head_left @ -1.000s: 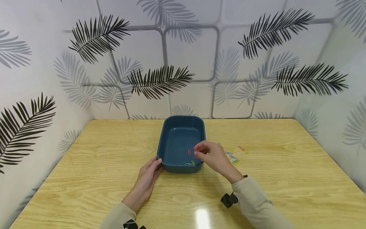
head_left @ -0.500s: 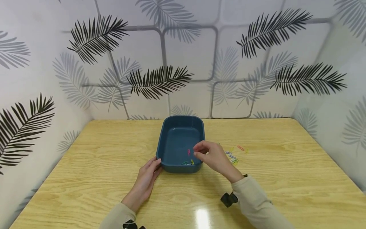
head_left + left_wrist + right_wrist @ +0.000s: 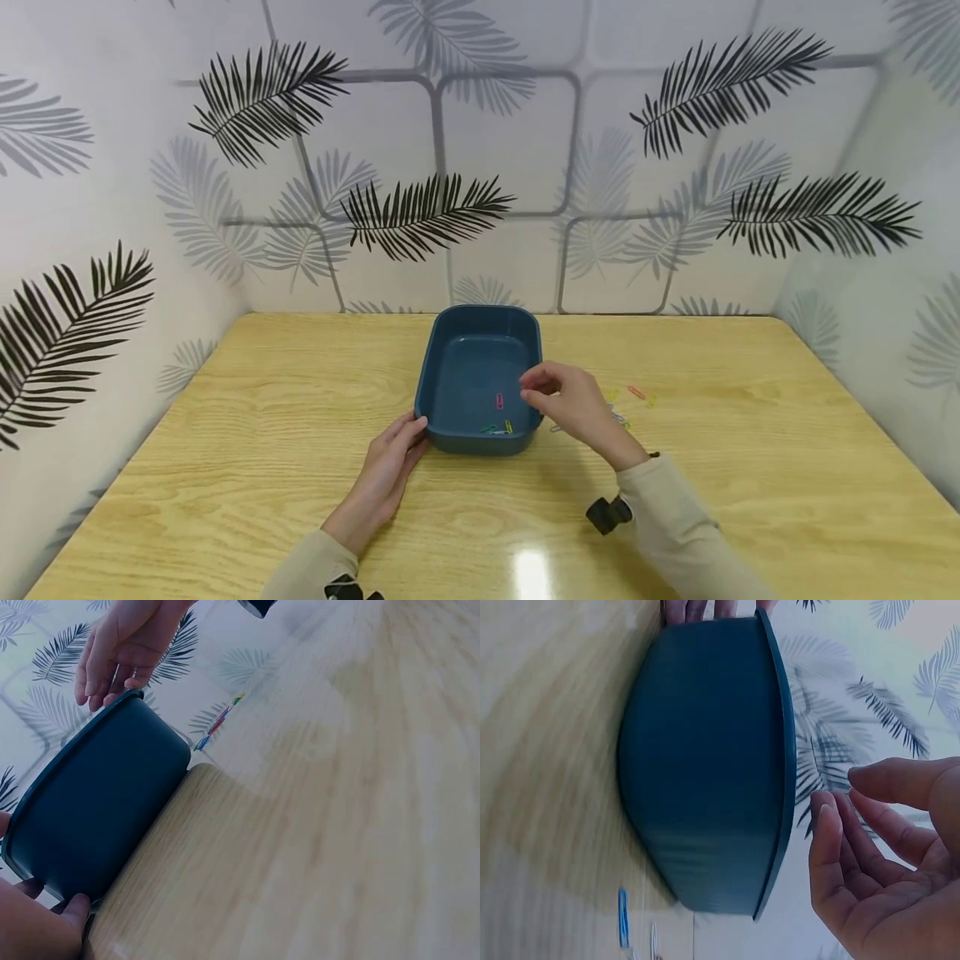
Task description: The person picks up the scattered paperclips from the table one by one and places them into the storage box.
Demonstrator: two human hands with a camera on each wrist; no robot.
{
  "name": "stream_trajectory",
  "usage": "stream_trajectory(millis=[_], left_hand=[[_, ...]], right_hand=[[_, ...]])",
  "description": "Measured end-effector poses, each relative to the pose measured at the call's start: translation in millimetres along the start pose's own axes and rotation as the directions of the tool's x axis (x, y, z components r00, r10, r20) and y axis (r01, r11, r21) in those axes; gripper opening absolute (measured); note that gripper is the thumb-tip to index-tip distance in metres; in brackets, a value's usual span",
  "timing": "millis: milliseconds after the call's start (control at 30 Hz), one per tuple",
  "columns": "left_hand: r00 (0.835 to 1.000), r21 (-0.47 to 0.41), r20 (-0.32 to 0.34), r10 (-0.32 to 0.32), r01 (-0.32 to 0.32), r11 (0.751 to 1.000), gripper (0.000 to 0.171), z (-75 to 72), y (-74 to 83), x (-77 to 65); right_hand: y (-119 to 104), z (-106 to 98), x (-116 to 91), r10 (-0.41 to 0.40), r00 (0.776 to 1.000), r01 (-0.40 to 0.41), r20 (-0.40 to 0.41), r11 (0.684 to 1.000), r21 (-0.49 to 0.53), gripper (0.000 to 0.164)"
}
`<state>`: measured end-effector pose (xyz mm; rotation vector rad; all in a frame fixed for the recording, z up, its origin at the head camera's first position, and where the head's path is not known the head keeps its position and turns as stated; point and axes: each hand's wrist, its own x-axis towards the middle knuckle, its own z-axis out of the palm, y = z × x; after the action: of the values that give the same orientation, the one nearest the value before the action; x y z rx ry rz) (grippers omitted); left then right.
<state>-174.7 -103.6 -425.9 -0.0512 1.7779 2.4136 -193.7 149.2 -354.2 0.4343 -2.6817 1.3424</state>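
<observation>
A dark blue plastic tray stands on the wooden table. My left hand holds its near left corner, thumb at the rim and fingers against the outer wall. In the tray lie a pink paper clip, a yellow paper clip and a green paper clip. Over the right rim hovers my right hand. In the right wrist view its fingers are loosely bent, the thumb stands apart from them, and no clip shows between them.
Loose paper clips lie on the table right of the tray, among them a red paper clip, a yellow paper clip and, in the right wrist view, a blue paper clip. Behind the table rises a leaf-patterned wall.
A pink paper clip pinched in my right hand a second ago no longer shows there. That hand has shifted slightly right, towards the tray's rim. My left hand stays on the tray.
</observation>
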Motion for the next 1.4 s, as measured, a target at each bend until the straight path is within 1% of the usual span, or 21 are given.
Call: stream_trajectory(millis=[100, 200, 333, 533, 600, 667, 733, 800, 933, 1000, 1067, 1133, 1167, 1300, 1400], left_hand=[[1.000, 0.003, 0.006, -0.002, 0.002, 1.000, 0.051, 0.5, -0.6, 0.5], [1.000, 0.001, 0.004, 0.001, -0.001, 1.000, 0.050, 0.4, -0.8, 1.5], [1.000, -0.005, 0.007, 0.004, -0.004, 1.000, 0.050, -0.8, -0.5, 2.2], [1.000, 0.000, 0.009, -0.006, 0.006, 1.000, 0.051, -3.2, -0.6, 0.9], [1.000, 0.000, 0.012, -0.009, 0.009, 1.000, 0.051, -3.3, -0.9, 0.9], [1.000, -0.003, 0.008, -0.008, 0.008, 1.000, 0.051, -3.2, -1.0, 1.0], [1.000, -0.008, 0.000, -0.004, 0.004, 1.000, 0.051, -3.2, -1.0, 1.4], [1.000, -0.013, -0.006, -0.003, 0.003, 1.000, 0.051, -3.1, -1.0, 1.5], [1.000, -0.010, -0.002, -0.007, 0.007, 1.000, 0.051, -2.4, -1.1, 1.3], [1.000, -0.011, 0.000, -0.008, 0.008, 1.000, 0.051, -2.1, -1.2, 1.3], [1.000, -0.012, 0.001, -0.007, 0.007, 1.000, 0.051, -1.8, -1.0, 1.3], [1.000, -0.013, 0.003, -0.007, 0.007, 1.000, 0.052, -1.6, -0.8, 1.6], [1.000, -0.014, 0.003, -0.007, 0.007, 1.000, 0.052, -1.3, -0.8, 1.8], [1.000, -0.017, -0.005, -0.009, 0.009, 1.000, 0.051, -0.3, -1.1, 2.9], [1.000, -0.017, -0.012, -0.010, 0.010, 1.000, 0.050, -0.5, -1.3, 2.9]], right_hand=[[9, -14, 8, 0.032, 0.999, -0.032, -0.030, 0.999, 0.004, 0.014], [18, -33, 19, 0.060, 0.997, -0.060, -0.046, 0.998, 0.000, 0.017], [40, -55, 31, 0.092, 0.995, -0.095, -0.050, 0.993, -0.064, 0.020], [86, -72, 39, 0.166, 0.985, -0.155, 0.038, 0.967, -0.201, 0.027], [97, -76, 40, 0.191, 0.980, -0.172, 0.055, 0.954, -0.247, 0.025], [104, -81, 42, 0.206, 0.976, -0.177, 0.070, 0.939, -0.295, 0.022], [107, -85, 44, 0.229, 0.969, -0.186, 0.094, 0.923, -0.336, 0.021], [108, -90, 46, 0.268, 0.954, -0.201, 0.137, 0.905, -0.376, 0.020], [108, -97, 48, 0.378, 0.898, -0.254, 0.227, 0.865, -0.433, 0.022], [108, -98, 49, 0.415, 0.872, -0.272, 0.259, 0.851, -0.449, 0.021], [108, -98, 50, 0.429, 0.860, -0.270, 0.277, 0.842, -0.466, 0.019], [108, -97, 52, 0.438, 0.853, -0.261, 0.285, 0.830, -0.493, 0.007], [108, -97, 53, 0.439, 0.852, -0.260, 0.286, 0.828, -0.497, 0.004], [106, -97, 54, 0.427, 0.857, -0.235, 0.288, 0.822, -0.518, 0.025], [105, -96, 53, 0.418, 0.860, -0.224, 0.292, 0.824, -0.520, 0.029]])
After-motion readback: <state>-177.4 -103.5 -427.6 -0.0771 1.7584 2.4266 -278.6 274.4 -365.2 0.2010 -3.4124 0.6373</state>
